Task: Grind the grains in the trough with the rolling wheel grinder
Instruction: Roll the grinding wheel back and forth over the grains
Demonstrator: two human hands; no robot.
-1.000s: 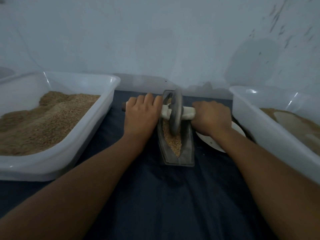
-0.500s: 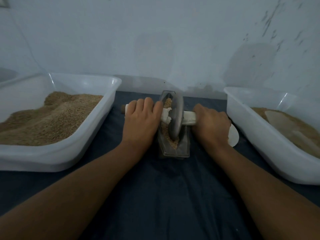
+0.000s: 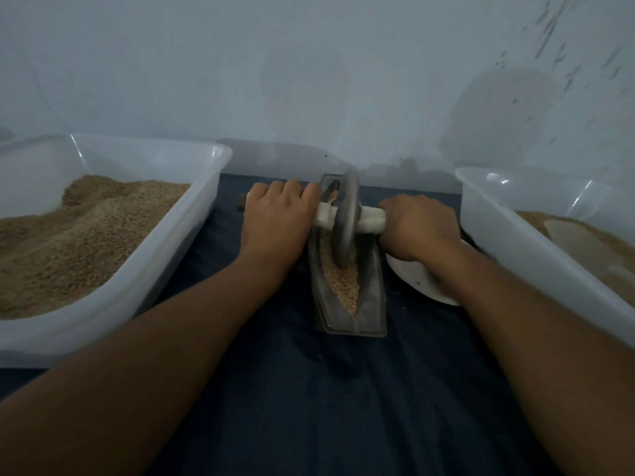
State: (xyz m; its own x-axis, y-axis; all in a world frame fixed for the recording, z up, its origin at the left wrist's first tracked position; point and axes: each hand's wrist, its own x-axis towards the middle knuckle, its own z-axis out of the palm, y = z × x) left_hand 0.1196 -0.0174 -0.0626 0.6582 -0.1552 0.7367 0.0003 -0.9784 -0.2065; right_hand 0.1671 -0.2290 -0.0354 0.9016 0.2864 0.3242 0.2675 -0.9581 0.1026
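Observation:
A narrow grey metal trough (image 3: 369, 290) lies lengthwise on the dark blue cloth at the centre. Light brown grains (image 3: 343, 283) fill its groove. A grey wheel grinder (image 3: 347, 218) stands upright in the groove, over the far half of the trough. A white-wrapped axle runs through it to both sides. My left hand (image 3: 278, 218) grips the left end of the axle. On the other end, my right hand (image 3: 417, 228) curls round the axle. Both hands sit close against the wheel.
A large translucent tub (image 3: 144, 273) of brown grain stands on the left. A second translucent tub (image 3: 508, 245) with brown meal stands on the right. A white plate (image 3: 415, 280) lies under my right wrist. A pale wall closes the far side.
The wheel has rolled away from me toward the far end of the trough, with both hands still on the axle. More grain now shows in the near part of the groove.

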